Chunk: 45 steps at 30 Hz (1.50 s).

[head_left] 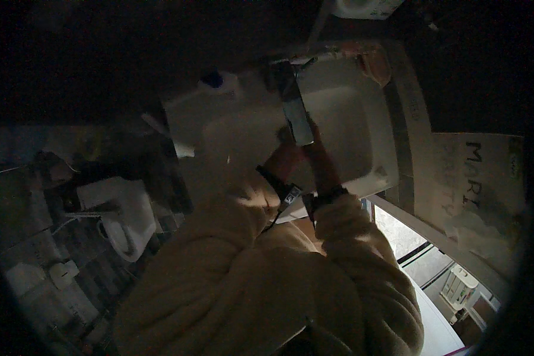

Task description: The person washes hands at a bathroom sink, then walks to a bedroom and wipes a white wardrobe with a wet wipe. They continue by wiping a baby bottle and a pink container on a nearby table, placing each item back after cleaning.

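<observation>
A long, flat faucet (296, 113) reaches over a wide white sink (219, 118). Both my hands are close together at the end of its spout, above the basin. My left hand (286, 155) comes in from the left, with a dark patch at its fingers that I cannot make out. Just right of the spout tip is my right hand (318, 155). The spout and deep shade hide most of the fingers on both. Whether water runs is not visible. Dark bands circle both wrists, and a small device with a cable sits at the left one.
A container with a blue top (212, 79) stands on the sink's far left rim. An orange-pink object (375, 64) lies at the far right corner. Left and low is a white toilet (124, 219) on dark flooring. A lettered pale panel (469, 172) stands right. The room is dim.
</observation>
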Motion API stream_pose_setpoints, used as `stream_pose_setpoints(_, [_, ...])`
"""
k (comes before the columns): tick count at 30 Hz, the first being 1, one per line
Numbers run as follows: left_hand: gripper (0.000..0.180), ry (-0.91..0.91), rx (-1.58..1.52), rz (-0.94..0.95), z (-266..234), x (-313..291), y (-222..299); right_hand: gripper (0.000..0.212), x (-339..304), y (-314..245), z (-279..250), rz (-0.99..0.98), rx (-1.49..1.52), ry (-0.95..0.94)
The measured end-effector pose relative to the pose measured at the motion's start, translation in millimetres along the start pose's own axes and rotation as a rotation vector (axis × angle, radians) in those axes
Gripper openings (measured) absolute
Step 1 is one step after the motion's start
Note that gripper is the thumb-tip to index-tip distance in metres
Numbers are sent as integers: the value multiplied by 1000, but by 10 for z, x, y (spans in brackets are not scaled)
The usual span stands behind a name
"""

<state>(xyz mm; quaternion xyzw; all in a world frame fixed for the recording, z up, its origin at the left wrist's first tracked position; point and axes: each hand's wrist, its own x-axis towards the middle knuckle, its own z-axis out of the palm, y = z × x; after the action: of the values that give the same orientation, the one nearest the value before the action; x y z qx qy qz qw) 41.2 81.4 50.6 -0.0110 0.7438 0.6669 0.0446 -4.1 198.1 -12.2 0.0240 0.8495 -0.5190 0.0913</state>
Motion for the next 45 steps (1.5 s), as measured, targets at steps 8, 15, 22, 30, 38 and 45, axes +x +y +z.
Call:
stream_pose_setpoints(8, [35,-216,-399,-232,-69,-312,-117,42,94,-18,132,63,219,-25])
stream_pose_setpoints(15, [38,35,-97,-24,-116,204,-164,48,-302,-81,56,153,469,-93])
stream_pose_setpoints(22, [41,110,-60,-41,-50,217,-498,53,-409,-106,127,187,614,-101])
stream_pose_setpoints(30, [39,235,353,-15,-848,-194,-1609,56,-522,316,52,227,710,-101])
stream_pose_setpoints(38, [35,-321,832,-124,-1011,-389,-818,43,-199,1245,200,173,1251,29])
stream_pose_setpoints(45, [56,-220,1044,-73,-937,-658,-1012,40,-183,759,-87,-40,-369,-184])
